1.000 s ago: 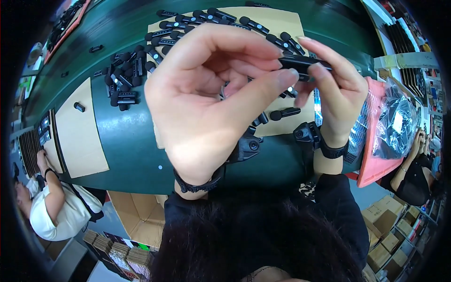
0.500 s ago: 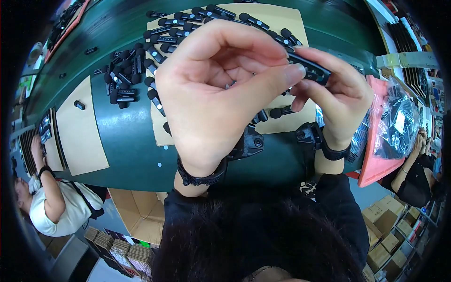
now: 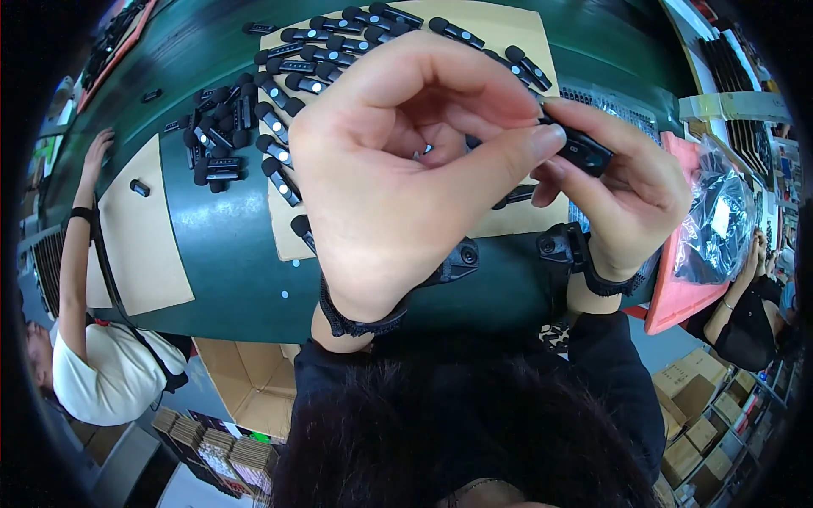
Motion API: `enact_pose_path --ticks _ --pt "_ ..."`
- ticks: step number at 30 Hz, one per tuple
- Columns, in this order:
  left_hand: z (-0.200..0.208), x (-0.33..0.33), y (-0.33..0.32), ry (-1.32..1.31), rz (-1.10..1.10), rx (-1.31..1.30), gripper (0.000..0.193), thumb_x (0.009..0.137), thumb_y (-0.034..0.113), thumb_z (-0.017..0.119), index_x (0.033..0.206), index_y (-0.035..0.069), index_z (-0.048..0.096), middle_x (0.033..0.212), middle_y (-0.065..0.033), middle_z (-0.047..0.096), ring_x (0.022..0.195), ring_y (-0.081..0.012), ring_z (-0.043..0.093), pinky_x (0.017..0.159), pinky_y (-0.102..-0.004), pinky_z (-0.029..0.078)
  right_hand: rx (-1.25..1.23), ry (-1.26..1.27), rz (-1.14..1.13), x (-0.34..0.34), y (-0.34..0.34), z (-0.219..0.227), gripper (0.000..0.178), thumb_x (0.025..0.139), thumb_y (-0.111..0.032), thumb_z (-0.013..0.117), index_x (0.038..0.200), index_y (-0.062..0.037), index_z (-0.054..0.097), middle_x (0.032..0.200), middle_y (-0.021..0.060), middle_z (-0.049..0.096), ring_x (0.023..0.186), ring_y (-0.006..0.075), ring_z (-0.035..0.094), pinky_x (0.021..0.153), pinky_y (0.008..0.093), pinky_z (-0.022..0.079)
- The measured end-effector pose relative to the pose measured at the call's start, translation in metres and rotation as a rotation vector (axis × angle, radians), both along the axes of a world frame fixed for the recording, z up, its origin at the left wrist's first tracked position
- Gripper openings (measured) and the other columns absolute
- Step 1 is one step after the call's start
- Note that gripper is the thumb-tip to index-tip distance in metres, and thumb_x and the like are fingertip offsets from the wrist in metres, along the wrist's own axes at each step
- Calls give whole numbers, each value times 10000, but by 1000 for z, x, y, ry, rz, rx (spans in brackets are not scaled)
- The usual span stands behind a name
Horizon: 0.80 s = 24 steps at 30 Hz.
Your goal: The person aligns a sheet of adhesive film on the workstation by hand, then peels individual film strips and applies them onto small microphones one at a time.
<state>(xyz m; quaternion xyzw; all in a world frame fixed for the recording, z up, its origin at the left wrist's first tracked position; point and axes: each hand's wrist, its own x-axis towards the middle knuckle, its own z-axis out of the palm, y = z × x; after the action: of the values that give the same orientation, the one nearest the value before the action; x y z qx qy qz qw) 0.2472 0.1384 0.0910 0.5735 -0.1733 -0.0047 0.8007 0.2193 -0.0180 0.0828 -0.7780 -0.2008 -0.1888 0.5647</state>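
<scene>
A small black clip-on microphone (image 3: 586,156) is held up between my two hands above the table. My left hand (image 3: 364,190) is closed, with thumb and forefinger pinching the microphone's near-left end, which the fingers mostly hide. My right hand (image 3: 639,186) grips the body between thumb and fingers, leaving the flat black end showing. Beneath the hands, many like microphones with foam heads (image 3: 329,57) lie in rows on a tan cardboard sheet (image 3: 508,21). Another microphone, partly covered, shows below my fingers.
Left of the sheet is a loose heap of microphones (image 3: 222,127) on the green table (image 3: 229,254). A second cardboard sheet (image 3: 148,245) lies farther left, where a co-worker's arm (image 3: 78,245) reaches in. At right, a clear plastic bag (image 3: 716,220) rests on pink foam (image 3: 677,296).
Both my hands have shifted slightly right with the microphone still between them. At the left, the co-worker's arm has stretched farther over the table.
</scene>
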Motion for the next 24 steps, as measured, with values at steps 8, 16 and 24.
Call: enact_pose_path --ticks 8,16,24 --pt "-3 1 -2 -77 14 105 206 637 -112 658 769 -6 540 717 -80 598 640 -96 565 574 -158 447 -25 -32 0 1 0 2 270 648 138 593 916 125 565 855 196 604 556 176 587 433 219 466" --pt "-6 6 -6 -54 -76 19 209 668 -85 654 827 6 553 725 -47 578 619 -71 542 562 -154 436 -239 -148 -39 1 -3 3 259 657 131 593 913 129 562 813 186 609 554 174 586 457 219 475" --pt "-16 27 -1 47 -258 306 176 750 25 628 917 25 573 707 3 553 566 -17 478 485 -147 390 -43 72 -37 0 -11 9 273 680 128 577 952 127 552 765 165 601 556 168 586 483 210 472"
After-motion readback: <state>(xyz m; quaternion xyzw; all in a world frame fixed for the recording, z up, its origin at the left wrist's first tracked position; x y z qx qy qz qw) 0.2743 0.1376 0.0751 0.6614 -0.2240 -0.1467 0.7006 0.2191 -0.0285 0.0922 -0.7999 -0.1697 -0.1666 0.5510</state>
